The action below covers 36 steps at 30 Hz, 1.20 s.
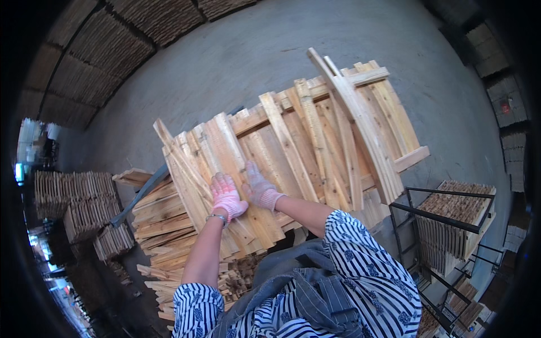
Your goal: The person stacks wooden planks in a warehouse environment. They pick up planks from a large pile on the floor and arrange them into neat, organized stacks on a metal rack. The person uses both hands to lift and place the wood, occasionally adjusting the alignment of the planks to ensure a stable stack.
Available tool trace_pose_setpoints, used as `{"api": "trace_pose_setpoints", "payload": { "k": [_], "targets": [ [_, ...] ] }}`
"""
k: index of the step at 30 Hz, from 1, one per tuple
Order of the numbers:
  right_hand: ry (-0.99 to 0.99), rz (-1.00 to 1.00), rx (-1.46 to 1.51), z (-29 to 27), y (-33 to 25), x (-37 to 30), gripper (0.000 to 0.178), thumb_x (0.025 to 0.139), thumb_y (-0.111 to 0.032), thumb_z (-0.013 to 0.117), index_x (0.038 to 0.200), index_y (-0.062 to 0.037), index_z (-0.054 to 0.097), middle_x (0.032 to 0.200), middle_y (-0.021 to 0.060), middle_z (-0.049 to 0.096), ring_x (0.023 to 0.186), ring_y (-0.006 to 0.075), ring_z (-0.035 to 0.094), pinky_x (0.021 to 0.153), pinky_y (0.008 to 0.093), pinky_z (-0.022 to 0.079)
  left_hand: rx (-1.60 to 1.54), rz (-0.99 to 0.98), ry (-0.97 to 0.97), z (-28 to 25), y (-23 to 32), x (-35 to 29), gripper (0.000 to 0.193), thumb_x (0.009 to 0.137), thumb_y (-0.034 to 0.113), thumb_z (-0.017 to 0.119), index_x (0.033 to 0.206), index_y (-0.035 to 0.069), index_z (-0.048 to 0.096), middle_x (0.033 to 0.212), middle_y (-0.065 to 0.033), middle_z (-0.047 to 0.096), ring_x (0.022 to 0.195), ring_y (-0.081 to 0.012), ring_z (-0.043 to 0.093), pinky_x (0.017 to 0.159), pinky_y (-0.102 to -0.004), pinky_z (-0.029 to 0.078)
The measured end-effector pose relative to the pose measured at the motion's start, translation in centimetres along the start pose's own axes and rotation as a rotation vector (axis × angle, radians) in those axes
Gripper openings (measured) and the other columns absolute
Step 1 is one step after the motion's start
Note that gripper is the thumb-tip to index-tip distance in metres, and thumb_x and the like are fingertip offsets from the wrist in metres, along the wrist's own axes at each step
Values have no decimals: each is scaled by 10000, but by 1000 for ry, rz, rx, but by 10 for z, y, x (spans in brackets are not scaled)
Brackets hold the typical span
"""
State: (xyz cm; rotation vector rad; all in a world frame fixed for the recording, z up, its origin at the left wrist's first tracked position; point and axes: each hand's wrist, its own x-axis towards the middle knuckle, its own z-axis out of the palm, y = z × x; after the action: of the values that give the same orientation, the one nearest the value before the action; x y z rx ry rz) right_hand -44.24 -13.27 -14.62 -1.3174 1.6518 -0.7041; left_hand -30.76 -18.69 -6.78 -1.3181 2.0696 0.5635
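Note:
My left hand (227,196), in a pink-and-white knitted glove, lies flat on a wooden board with its fingers stretched out. Close beside it, my right hand (260,187), in a paler glove, rests on the wide wooden board (262,224), fingers extended and thumb side toward the left hand. Neither hand is wrapped round anything. The boards lie side by side as the top layer of a stack. Several loose narrow planks (288,147) lie across the right part, over crosswise battens (412,159). A long plank (369,138) sticks out past the stack's far edge.
More rough boards (160,225) are piled lower at the left, near a blue-grey strap (141,194). Stacked timber (90,200) stands further left. A black metal frame (437,211) holds wood at the right. Large timber stacks (112,50) line the far wall beyond the concrete floor (236,56).

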Motion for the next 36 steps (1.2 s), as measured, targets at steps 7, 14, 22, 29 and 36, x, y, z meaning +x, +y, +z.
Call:
{"api": "trace_pose_setpoints", "payload": {
  "k": [7,14,22,29,36],
  "targets": [
    [651,266,-804,-182,11,-39,758,842,-328,699,1458,-42,361,1441,240,491,1332,339,500,1051,370,452,8,-71,8,10,0,1,1180,752,463,655,1534,-83,-38,1599,-338,-105,1483,-495,-147,1204,-533,-80],
    [269,425,-241,-218,44,-34,663,877,-304,673,1387,1,381,1206,267,648,1147,404,628,999,423,494,-1,-59,29,-4,8,-2,1165,768,486,644,1534,-88,-21,1607,-320,-100,1491,-475,-141,1210,-528,-61],
    [250,527,-375,-142,6,-14,710,859,-349,668,1426,-41,373,1265,288,606,1157,422,615,996,456,490,19,-99,-12,-11,9,-8,1172,788,572,599,1550,-65,-25,1625,-285,-96,1500,-456,-128,1211,-514,-79],
    [21,552,-247,-139,-20,-29,762,885,-372,655,1460,-37,283,1277,285,603,1195,418,595,1005,449,489,-17,-123,8,4,3,-10,1170,784,567,602,1553,-52,-25,1626,-277,-104,1498,-452,-142,1211,-520,-73],
    [109,229,-183,-12,10,5,887,915,-486,582,1543,0,188,1512,282,373,1376,409,419,1134,410,365,-18,-125,-50,-9,11,8,1229,743,568,647,1551,-55,-39,1617,-296,-122,1492,-471,-138,1207,-532,-69]
  ]
}}
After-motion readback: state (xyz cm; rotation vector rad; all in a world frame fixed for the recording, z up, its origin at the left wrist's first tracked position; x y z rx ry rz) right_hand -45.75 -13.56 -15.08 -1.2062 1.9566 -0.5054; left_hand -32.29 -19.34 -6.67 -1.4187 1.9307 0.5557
